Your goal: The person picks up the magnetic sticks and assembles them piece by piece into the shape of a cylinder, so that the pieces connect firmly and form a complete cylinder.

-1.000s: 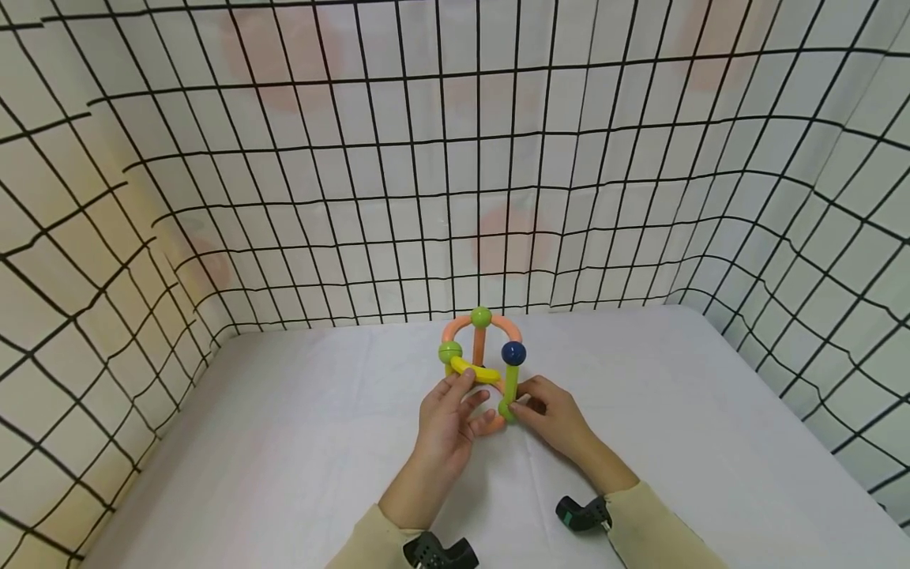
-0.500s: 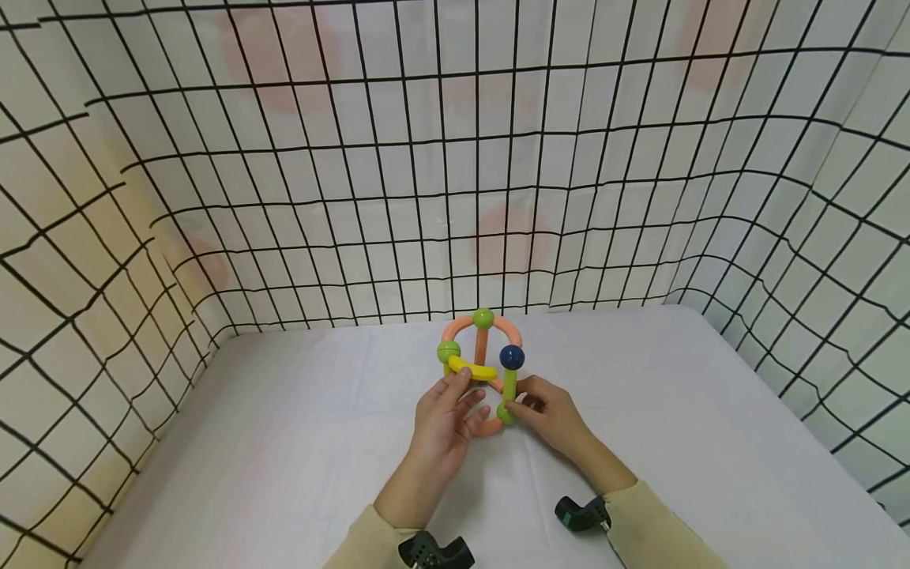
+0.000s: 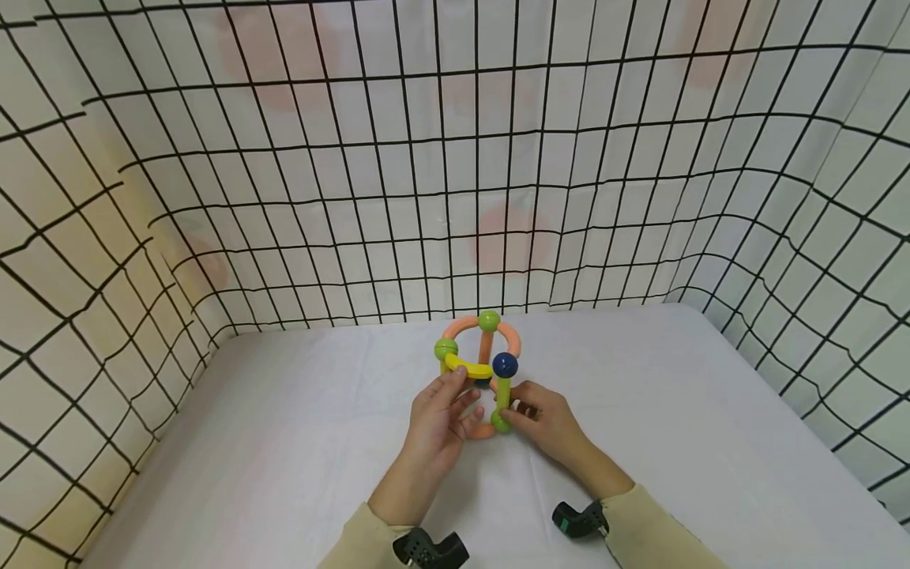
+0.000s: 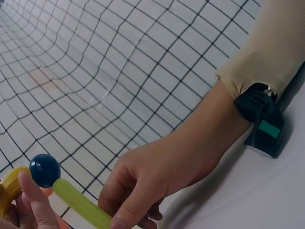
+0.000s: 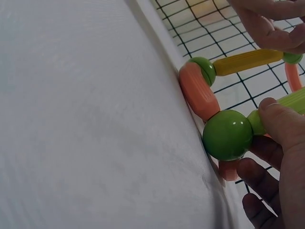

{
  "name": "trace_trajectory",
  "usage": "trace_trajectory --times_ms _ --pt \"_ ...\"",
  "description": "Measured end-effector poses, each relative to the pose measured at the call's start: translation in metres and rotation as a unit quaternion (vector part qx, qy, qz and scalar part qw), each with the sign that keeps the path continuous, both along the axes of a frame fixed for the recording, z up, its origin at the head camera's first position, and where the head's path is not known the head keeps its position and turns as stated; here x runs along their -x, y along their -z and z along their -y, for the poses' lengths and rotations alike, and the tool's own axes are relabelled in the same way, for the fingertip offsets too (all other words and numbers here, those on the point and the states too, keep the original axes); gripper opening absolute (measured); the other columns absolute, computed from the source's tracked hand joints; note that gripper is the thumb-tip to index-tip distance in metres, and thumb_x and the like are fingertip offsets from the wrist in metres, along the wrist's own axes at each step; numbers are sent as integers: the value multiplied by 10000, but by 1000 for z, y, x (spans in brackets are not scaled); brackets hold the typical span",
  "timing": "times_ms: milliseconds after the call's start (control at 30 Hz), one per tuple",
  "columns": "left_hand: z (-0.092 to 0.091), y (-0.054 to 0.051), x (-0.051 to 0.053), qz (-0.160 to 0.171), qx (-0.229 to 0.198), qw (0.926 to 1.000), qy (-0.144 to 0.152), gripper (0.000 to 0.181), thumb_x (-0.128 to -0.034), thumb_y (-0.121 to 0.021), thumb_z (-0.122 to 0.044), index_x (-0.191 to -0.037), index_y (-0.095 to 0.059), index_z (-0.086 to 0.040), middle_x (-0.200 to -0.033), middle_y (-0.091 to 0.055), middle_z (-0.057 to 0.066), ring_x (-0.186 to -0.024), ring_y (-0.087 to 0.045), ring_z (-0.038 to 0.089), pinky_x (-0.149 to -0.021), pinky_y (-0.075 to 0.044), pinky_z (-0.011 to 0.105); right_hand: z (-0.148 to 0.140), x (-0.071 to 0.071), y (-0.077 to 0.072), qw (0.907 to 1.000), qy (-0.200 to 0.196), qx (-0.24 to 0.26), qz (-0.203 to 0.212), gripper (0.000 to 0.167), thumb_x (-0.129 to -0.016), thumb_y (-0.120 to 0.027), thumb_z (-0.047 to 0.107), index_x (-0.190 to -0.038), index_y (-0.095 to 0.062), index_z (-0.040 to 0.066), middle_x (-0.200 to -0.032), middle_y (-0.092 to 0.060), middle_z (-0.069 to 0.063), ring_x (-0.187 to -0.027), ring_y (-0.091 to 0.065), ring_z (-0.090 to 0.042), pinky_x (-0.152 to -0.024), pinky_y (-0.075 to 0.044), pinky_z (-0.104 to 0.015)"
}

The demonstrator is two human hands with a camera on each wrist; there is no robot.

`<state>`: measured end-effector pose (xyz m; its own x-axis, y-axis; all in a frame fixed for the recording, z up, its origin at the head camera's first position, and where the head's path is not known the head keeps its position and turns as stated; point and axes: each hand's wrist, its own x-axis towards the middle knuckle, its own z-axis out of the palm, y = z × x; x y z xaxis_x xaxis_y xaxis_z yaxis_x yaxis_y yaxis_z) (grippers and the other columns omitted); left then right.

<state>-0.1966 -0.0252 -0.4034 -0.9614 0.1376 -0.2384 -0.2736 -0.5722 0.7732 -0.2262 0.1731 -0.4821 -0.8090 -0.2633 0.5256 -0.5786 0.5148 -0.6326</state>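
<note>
A toy frame of balls and rods stands on the white surface. My left hand (image 3: 435,423) pinches a yellow curved rod (image 3: 469,369) at the frame's upper front. One end of it meets a green ball (image 3: 445,348); the other is at a dark blue ball (image 3: 505,365), seemingly touching in the left wrist view. My right hand (image 3: 547,423) pinches the light green upright rod (image 3: 503,393) beneath the blue ball, just above a lower green ball (image 5: 228,135). Coral curved rods (image 5: 199,91) join the balls. Another green ball (image 3: 489,320) tops the orange rear upright (image 3: 486,348).
Black grid netting (image 3: 398,190) over pale sheets rises behind and at both sides. The white cloth (image 3: 284,442) covers the surface around the frame. A black wrist device (image 3: 430,548) sits at the left cuff, another (image 3: 580,520) at the right.
The blue ball and light green rod have shifted left and toward me with my right hand, nearer the yellow rod's end. My left hand has drifted slightly left; the rear green ball slightly right.
</note>
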Motion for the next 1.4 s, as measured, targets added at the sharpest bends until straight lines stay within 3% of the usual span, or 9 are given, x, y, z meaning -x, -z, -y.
trace_trajectory --times_ms 300,833,967,1067,1133,1233,1300,1400 --pt "1 -1 1 75 200 9998 -14 396 -930 -704 -374 -1174 -619 -74 -1015 -665 -11 -887 -633 98 -750 -586 234 2 -3 -3 10000 -69 -16 52 173 -835 -795 134 -1001 -751 162 -903 -688 45 -715 -546 -7 -613 -501 -210" --pt "5 1 4 -159 285 9993 157 335 -923 -715 -369 -1097 -635 -94 -995 -688 -12 -804 -633 77 -673 -575 206 2 -3 -6 9997 -176 21 190 169 -841 -788 116 -994 -725 153 -930 -683 27 -720 -552 -13 -611 -504 -208" --pt "7 2 4 -237 465 9982 297 354 -934 -702 -369 -1125 -629 -81 -1000 -695 -13 -813 -625 86 -674 -568 206 1 -3 -4 9996 -180 -13 202 179 -831 -791 108 -991 -723 148 -932 -680 20 -721 -547 -10 -614 -503 -206" --pt "12 3 5 -369 848 9939 597 389 -944 -685 -382 -1154 -613 -62 -1031 -701 -7 -825 -624 98 -683 -570 218 2 -3 -2 9996 -206 -53 188 189 -825 -796 108 -992 -716 145 -930 -670 16 -721 -538 -6 -613 -496 -203" --pt "17 5 7 -454 1175 9881 885 399 -952 -675 -378 -1161 -601 -47 -1050 -705 1 -827 -627 107 -684 -573 227 2 -3 -1 9995 -222 -75 218 196 -822 -801 117 -994 -711 148 -933 -665 18 -722 -536 -6 -615 -494 -202" --pt "27 6 9 -704 1922 9680 1454 412 -969 -655 -353 -1192 -603 -11 -1043 -711 8 -814 -625 119 -653 -574 234 2 -3 0 9992 -196 -113 333 208 -819 -810 137 -997 -707 167 -932 -649 36 -722 -536 -11 -621 -492 -201" --pt "36 6 10 -946 2519 9462 1795 407 -975 -647 -324 -1206 -617 9 -1024 -722 16 -811 -639 137 -628 -567 246 1 -4 1 9990 -168 -148 396 214 -820 -813 148 -1004 -708 177 -940 -639 44 -733 -538 -11 -631 -494 -200" --pt "52 4 14 -1349 3412 9070 2068 386 -973 -646 -297 -1196 -643 19 -1005 -728 94 -802 -648 161 -620 -576 282 0 -4 0 9988 -138 -197 428 222 -820 -815 154 -1015 -713 185 -955 -629 46 -745 -543 -10 -642 -499 -200"
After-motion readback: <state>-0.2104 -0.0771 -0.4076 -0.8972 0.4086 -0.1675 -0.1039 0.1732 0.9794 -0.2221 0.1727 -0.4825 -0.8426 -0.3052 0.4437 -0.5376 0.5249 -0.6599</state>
